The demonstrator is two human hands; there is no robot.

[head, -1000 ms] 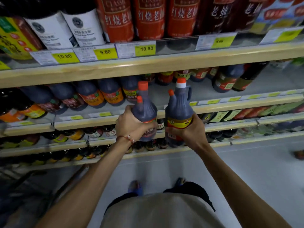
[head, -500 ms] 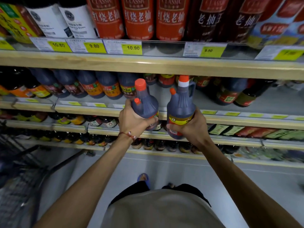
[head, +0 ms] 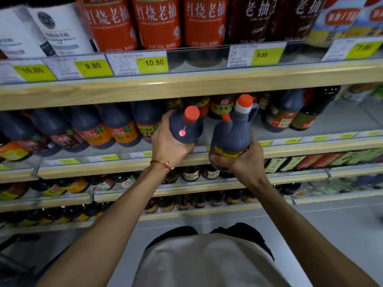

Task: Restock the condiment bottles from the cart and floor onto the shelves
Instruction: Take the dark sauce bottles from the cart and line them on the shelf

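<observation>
My left hand (head: 169,147) grips a dark soy-sauce jug with an orange cap (head: 187,128), tilted toward the second shelf (head: 310,147). My right hand (head: 243,162) holds a second dark jug (head: 232,135) with a handle, an orange-and-white cap and a yellow label, upright beside the first. Both jugs hang at the shelf's front edge, in front of a gap in the row of similar dark bottles (head: 120,123).
The top shelf (head: 186,88) carries tall red-labelled bottles (head: 157,21) and yellow price tags just above the jugs. More dark bottles (head: 279,117) stand right of the gap. Lower shelves (head: 186,187) hold small bottles. A dark cart (head: 14,264) is at the bottom left.
Both hands have lifted the jugs up and forward toward the second shelf; the left jug has tipped further toward it. My view has moved closer to the shelving.
</observation>
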